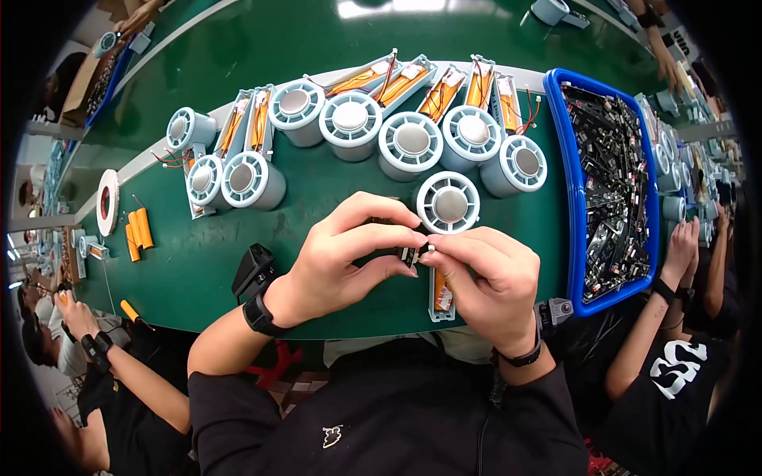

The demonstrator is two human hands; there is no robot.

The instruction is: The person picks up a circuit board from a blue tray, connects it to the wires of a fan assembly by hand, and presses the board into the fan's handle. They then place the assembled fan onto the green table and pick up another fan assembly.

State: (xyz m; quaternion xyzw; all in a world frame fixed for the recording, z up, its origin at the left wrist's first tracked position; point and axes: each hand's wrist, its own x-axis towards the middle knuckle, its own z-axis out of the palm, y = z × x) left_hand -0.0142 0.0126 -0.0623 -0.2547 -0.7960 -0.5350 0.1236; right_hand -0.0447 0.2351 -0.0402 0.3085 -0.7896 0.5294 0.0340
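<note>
Above the green table, my left hand (337, 258) pinches a small dark circuit board (409, 256) between thumb and fingers. My right hand (488, 274) meets it, its thumb and forefinger closed on a tiny white plug (431, 247) at the board's edge. Whether the plug sits in the board I cannot tell. Just beneath my hands lies a light blue fan-like unit (448, 203), its round grille facing up. Its open handle (442, 305), with an orange battery inside, points toward me and is partly hidden by my fingers.
Several similar light blue units (350, 119) stand in a row behind, their wired handles pointing away. At right is a blue bin (573, 238) of black circuit boards. Orange batteries (140, 228) and a white tape roll (107, 202) lie left. Other people work on both sides.
</note>
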